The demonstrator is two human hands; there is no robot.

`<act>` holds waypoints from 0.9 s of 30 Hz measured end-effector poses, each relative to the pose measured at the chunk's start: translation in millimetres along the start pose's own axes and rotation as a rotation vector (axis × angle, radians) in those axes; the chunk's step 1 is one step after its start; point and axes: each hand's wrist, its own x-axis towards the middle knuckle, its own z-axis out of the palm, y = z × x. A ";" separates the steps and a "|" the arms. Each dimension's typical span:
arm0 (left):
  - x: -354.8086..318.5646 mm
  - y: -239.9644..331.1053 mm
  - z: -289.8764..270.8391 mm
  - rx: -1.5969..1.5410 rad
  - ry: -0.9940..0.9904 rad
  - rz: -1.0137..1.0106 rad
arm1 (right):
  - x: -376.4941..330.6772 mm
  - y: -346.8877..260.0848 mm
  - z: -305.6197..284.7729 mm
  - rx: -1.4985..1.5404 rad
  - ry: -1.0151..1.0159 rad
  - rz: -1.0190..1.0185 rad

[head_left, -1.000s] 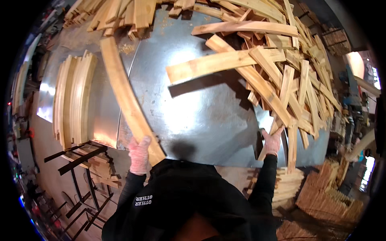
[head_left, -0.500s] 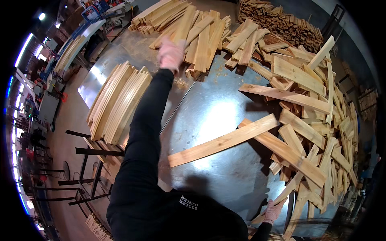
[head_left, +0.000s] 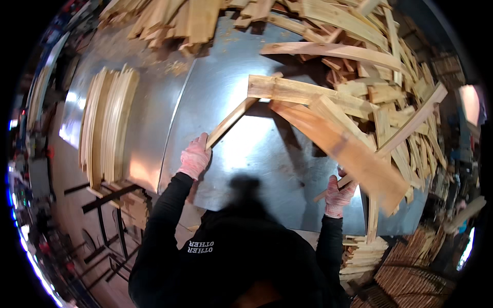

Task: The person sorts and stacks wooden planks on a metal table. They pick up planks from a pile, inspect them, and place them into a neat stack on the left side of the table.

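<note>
I stand at a metal table (head_left: pixel 257 154) covered with wooden slats. My left hand (head_left: pixel 194 158), in a pink glove, grips the near end of a narrow wooden slat (head_left: pixel 232 119) that slants up and to the right. My right hand (head_left: pixel 338 195), also gloved, holds the near end of a thin slat (head_left: pixel 395 138) that runs up to the right under a broad plank (head_left: pixel 344 149). That broad plank lies tilted across the pile just above my right hand.
A big loose heap of slats (head_left: pixel 390 87) fills the table's right and far side. A neat stack of slats (head_left: pixel 105 128) on edge stands at the left. More stacked slats (head_left: pixel 362 254) sit below the table's right corner, and a dark metal rack (head_left: pixel 113 215) is at lower left.
My left arm, stretched far across the table half a second ago, has come back near and now grips a narrow slat. My right hand stays on a slat at the table's right.
</note>
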 end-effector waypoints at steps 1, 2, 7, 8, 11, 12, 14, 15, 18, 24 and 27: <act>-10.4 -11.3 -14.4 -0.113 -0.061 -0.061 | 8.9 -16.2 0.5 -0.254 -0.085 -0.181; -19.5 -24.0 -22.5 -0.393 -0.175 -0.132 | 17.4 -33.5 -0.8 -0.464 -0.128 -0.374; -56.6 -55.7 -32.3 -1.870 -0.409 -0.203 | 34.9 -110.3 48.2 -0.085 -0.713 -0.158; -53.1 -63.0 -19.2 -2.068 -0.404 -0.170 | 31.7 -113.3 71.1 -0.124 -0.689 -0.140; -57.3 -62.2 2.9 -2.516 -0.392 0.052 | 53.0 -127.5 106.6 -0.150 -0.938 -0.005; -63.2 -55.8 4.2 -2.563 -0.306 0.033 | 61.4 -130.2 115.5 -0.225 -0.957 0.042; -82.9 -37.5 3.3 -2.647 -0.120 -0.008 | 77.1 -139.6 135.1 -0.174 -1.020 0.118; -90.6 -51.5 16.7 -2.469 -0.134 0.058 | 84.0 -143.9 141.1 -0.152 -1.050 0.157; -98.6 -65.2 -7.2 -1.884 0.009 -0.292 | 102.5 -146.1 155.2 0.101 -1.153 0.456; -73.2 -45.4 -57.7 -1.845 0.041 -0.308 | 114.4 -246.3 180.6 -0.204 -0.934 -0.096; -29.8 -46.5 -8.6 -2.098 -0.235 0.033 | 77.6 -287.6 218.9 -0.240 -1.102 -0.094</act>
